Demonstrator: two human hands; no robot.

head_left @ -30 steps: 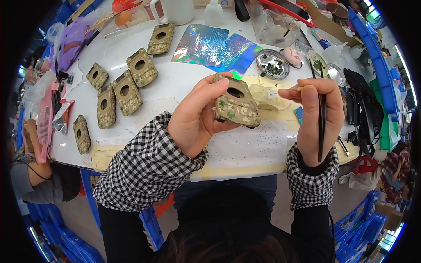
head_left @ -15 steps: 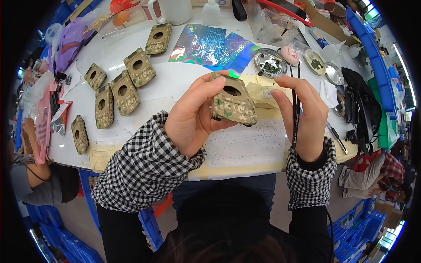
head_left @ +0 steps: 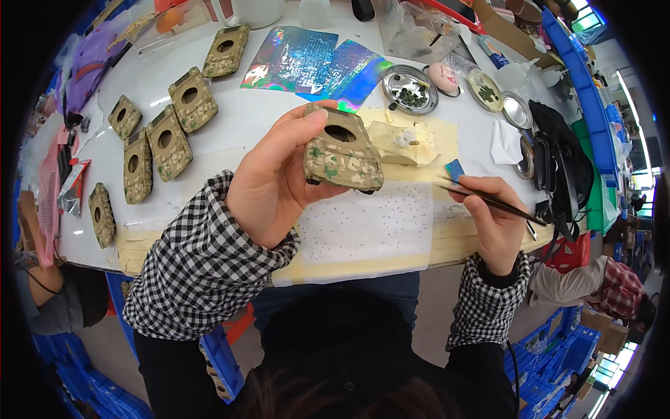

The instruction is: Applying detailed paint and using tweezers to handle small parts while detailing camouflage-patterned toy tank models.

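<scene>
At centre frame the left hand (head_left: 269, 185) grips a camouflage-painted model tank hull (head_left: 342, 157) above the white table (head_left: 265, 115), fingers curled round its left side, its long axis running from upper left to lower right. The boxy hull looks matte, with a dark round hole on top. At right, the right hand (head_left: 497, 216) pinches thin dark tweezers (head_left: 488, 199), tips pointing left toward the hull.

Head-worn fisheye, looking down, close worktable (head_left: 230, 133)

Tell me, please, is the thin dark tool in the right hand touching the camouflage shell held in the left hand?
Apart. The head view shows the tool in the right hand with bare table between its tip and the shell.
</scene>
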